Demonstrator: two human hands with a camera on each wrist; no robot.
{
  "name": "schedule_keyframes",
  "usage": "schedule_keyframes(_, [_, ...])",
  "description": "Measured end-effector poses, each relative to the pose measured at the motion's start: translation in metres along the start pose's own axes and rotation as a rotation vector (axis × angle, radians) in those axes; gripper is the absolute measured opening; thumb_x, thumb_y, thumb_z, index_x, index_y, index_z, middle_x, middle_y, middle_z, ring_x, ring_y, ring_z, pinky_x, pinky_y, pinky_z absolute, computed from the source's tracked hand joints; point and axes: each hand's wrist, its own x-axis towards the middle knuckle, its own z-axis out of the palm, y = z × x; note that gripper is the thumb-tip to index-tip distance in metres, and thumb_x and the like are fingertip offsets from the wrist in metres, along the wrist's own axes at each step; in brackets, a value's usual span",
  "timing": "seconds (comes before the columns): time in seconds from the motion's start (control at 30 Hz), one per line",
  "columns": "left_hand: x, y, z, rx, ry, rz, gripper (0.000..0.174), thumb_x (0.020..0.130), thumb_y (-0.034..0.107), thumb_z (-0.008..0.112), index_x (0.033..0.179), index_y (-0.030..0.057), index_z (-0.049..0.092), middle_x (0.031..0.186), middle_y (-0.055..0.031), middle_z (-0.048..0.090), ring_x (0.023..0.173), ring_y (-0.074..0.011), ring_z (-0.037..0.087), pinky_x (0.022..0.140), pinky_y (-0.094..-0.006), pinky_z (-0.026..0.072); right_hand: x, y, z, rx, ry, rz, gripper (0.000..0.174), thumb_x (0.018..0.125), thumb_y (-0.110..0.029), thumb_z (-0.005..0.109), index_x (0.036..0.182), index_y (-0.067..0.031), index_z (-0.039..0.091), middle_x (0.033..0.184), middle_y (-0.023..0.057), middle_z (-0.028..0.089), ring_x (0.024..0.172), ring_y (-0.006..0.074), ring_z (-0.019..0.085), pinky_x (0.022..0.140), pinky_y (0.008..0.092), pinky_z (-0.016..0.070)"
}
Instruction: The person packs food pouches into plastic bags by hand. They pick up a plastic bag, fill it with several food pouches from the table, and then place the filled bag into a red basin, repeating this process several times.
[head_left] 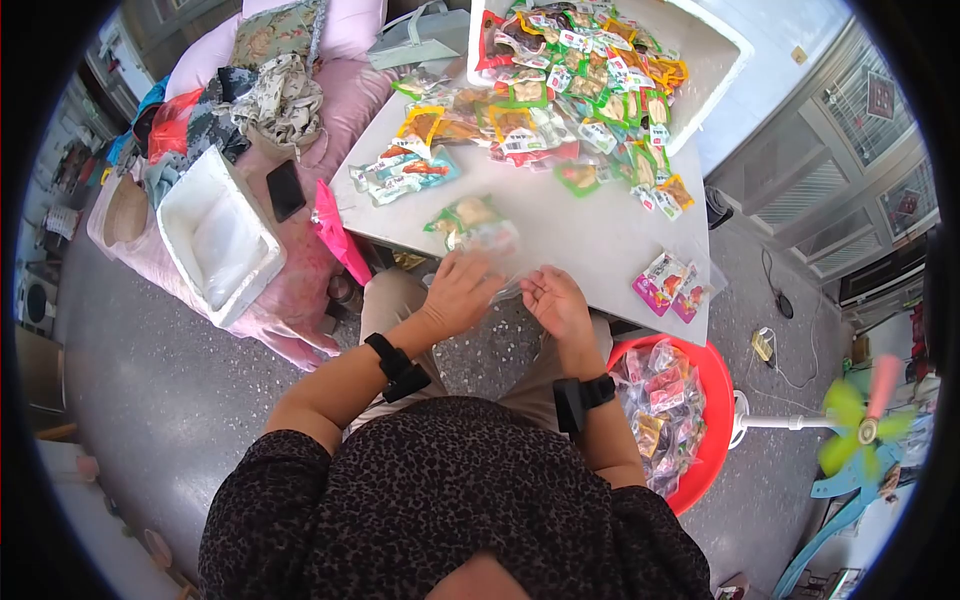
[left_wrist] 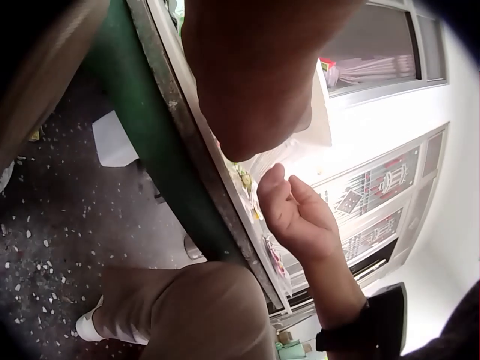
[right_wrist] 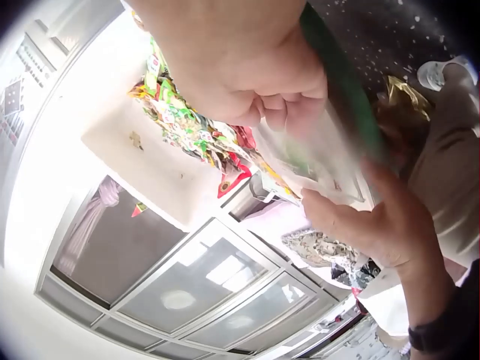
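Pinching one clear bag [head_left: 506,289] between them, left grip [head_left: 458,292] and right grip [head_left: 556,303], fingers curled.

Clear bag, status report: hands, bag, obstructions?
Right hand pinches clear bag; left hand touches it, grip unclear. Bag at table edge. Snack packets beyond, nothing blocking.

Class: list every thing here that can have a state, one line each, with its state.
left hand: on the clear bag, grip unclear
right hand: fingers curled, pinching the clear bag
clear bag: held at the table edge
foam box: open, no lid on
red basin: full of bagged packets
phone: screen dark
snack packets: piled loose on the table
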Motion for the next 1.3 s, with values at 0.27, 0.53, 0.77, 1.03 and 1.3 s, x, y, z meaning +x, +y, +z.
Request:
schedule_keyframes(0.27, [0.010, -0.011, 0.001, -0.102, 0.026, -0.001, 0.033, 0.063, 0.004, 0.056, 0.096, 0.0067, 0.053, 0.104, -0.0121, 0.048, 0.104, -0.0300, 0.041, 0.089, -0.0405, 0.0313, 0.006, -0.019, -0.010, -0.697, 0.293, -0.450, 0.025, 0.075, -0.007, 0.052, 0.098, -0.0035, 0.044, 0.088, 0.0057, 0.051, 0.079, 0.0148, 0.051, 0.062, 0.0244, 0.0431])
schedule_keyframes(0.53, [0.053, -0.044, -0.061, -0.862, -0.137, -0.553, 0.022, 0.082, 0.005, 0.042, 0.102, -0.0004, 0.049, 0.097, -0.0080, 0.053, 0.091, -0.0177, 0.049, 0.082, -0.0277, 0.0371, 0.006, -0.050, 0.031, -1.110, 0.041, -0.582, 0.056, 0.067, -0.012, 0.062, 0.115, -0.0020, 0.035, 0.112, 0.0111, 0.043, 0.104, 0.0194, 0.042, 0.079, 0.0282, 0.0385])
schedule_keyframes(0.77, [0.072, -0.062, -0.069, -1.245, -0.247, -0.623, 0.019, 0.083, 0.011, 0.042, 0.096, -0.0001, 0.051, 0.087, -0.0052, 0.055, 0.082, -0.0115, 0.050, 0.072, -0.0243, 0.0404, 0.005, -0.057, 0.071, -1.031, -0.161, -0.445, 0.041, 0.071, -0.010, 0.058, 0.107, 0.0003, 0.041, 0.106, 0.0107, 0.046, 0.094, 0.0164, 0.046, 0.075, 0.0260, 0.0393])
schedule_keyframes(1.03, [0.077, -0.058, -0.059, -1.503, -0.215, -0.719, 0.018, 0.081, 0.013, 0.046, 0.092, 0.0001, 0.050, 0.083, -0.0075, 0.056, 0.080, -0.0124, 0.051, 0.074, -0.0254, 0.0401, -0.002, -0.066, 0.073, -0.787, -0.155, -0.432, 0.005, 0.077, -0.007, 0.051, 0.074, -0.0033, 0.049, 0.071, 0.0045, 0.057, 0.065, 0.0089, 0.052, 0.059, 0.0211, 0.0413])
schedule_keyframes(1.3, [0.065, -0.048, -0.011, -1.485, -0.124, -0.757, 0.016, 0.078, 0.016, 0.052, 0.090, 0.0039, 0.053, 0.084, -0.0017, 0.054, 0.081, -0.0075, 0.046, 0.072, -0.0225, 0.0370, 0.010, -0.065, 0.055, -0.690, 0.017, -0.400, 0.004, 0.079, -0.008, 0.048, 0.078, -0.0039, 0.048, 0.074, 0.0046, 0.056, 0.068, 0.0103, 0.053, 0.058, 0.0211, 0.0404])
